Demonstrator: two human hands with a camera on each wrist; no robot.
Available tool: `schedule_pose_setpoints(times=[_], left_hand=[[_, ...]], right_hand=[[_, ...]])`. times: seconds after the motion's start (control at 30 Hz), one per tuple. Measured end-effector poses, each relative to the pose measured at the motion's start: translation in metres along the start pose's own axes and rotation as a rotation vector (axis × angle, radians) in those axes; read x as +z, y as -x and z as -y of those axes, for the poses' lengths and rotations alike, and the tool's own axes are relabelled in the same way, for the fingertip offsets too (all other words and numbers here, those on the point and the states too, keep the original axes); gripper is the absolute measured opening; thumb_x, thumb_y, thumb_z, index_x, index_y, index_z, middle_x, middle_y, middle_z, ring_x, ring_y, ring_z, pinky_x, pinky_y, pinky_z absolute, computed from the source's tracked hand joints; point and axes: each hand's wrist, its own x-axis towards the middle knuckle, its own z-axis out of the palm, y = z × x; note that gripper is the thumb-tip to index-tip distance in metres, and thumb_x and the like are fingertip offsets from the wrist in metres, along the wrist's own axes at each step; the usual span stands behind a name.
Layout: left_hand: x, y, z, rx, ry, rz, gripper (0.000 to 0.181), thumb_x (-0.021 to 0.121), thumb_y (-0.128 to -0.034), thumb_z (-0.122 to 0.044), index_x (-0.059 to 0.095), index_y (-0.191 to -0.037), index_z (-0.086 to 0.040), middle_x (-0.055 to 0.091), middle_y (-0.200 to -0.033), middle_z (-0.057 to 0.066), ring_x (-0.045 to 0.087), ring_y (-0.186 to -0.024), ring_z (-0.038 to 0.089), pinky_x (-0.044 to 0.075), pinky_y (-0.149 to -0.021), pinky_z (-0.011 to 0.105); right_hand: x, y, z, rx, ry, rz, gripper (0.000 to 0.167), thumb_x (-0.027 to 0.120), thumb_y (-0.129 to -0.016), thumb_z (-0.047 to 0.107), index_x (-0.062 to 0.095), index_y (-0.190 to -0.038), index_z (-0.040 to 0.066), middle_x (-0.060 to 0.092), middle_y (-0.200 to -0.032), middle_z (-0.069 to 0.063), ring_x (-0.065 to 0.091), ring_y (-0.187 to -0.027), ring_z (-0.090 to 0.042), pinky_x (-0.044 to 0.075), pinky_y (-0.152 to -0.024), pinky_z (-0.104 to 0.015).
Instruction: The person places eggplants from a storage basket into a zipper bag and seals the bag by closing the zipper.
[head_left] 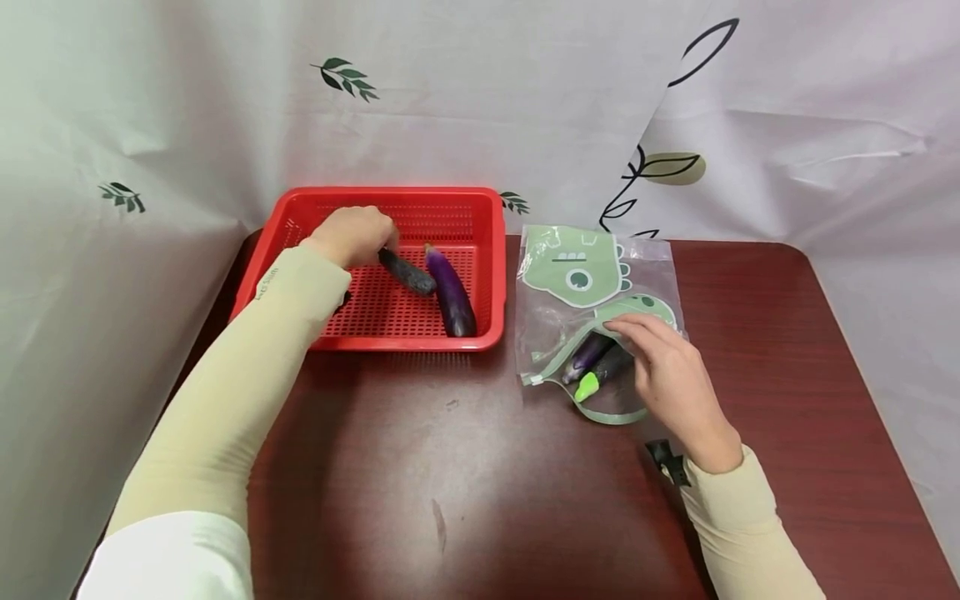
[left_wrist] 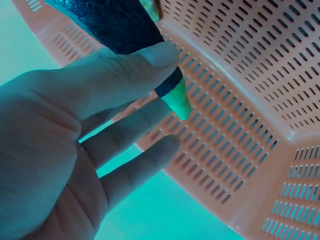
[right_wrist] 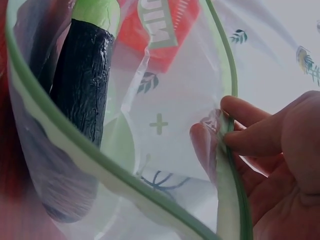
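A dark vegetable [head_left: 407,273] is held by the left hand [head_left: 352,233] inside the red basket [head_left: 405,343]. It is pinched near its green end by the thumb and the finger opposite, while the other fingers are kept apart from it, as is seen in the left wrist view. Its far end is pointed towards a purple eggplant [head_left: 453,300], which is laid on the basket floor near the right wall (whether the two are touching cannot be told). To the right of the basket, a clear bag [head_left: 570,279] with a green dinosaur print is laid on the brown worktop [head_left: 412,467]. The edge of its mouth is pinched by the fingers of the right hand [head_left: 678,383], and the mouth is spread wide. One fingertip is seen through the clear film in the right wrist view. Two things are contained in the bag, side by side: a smaller eggplant [head_left: 582,357] and a black vegetable [head_left: 615,364], whose bright green end is turned to the mouth. Both arms are covered by beige sleeves [head_left: 217,400], and a black strap [head_left: 663,457] is seen at the right wrist. Behind the worktop, a pale cloth [head_left: 450,117] with printed leaves is hung.
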Motion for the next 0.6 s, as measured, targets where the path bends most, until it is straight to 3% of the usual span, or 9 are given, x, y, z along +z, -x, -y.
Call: schedule_pose_setpoints(times=[0.23,0.6], left_hand=[[-0.004,0.006,-0.002,-0.002,0.0,-0.018,0.02,0.074,-0.0812,0.006,0.073,-0.076,-0.013,0.065,-0.076,0.006,0.055,-0.076,0.026,0.05,-0.072,0.04],[-0.008,0.018,-0.011,-0.025,0.036,-0.121,0.018,0.072,-0.0808,0.007,0.073,-0.078,-0.011,0.064,-0.074,0.006,0.053,-0.072,0.026,0.048,-0.068,0.04]], right_hand=[[-0.002,-0.002,0.002,0.02,0.0,0.019,0.037,0.061,-0.085,-0.019,0.071,-0.115,-0.001,0.068,-0.115,-0.011,0.063,-0.109,-0.028,0.049,-0.09,-0.042],[-0.002,-0.004,0.002,0.028,-0.002,0.034,0.037,0.06,-0.084,-0.019,0.071,-0.114,0.0,0.068,-0.115,-0.011,0.064,-0.108,-0.029,0.051,-0.088,-0.045]])
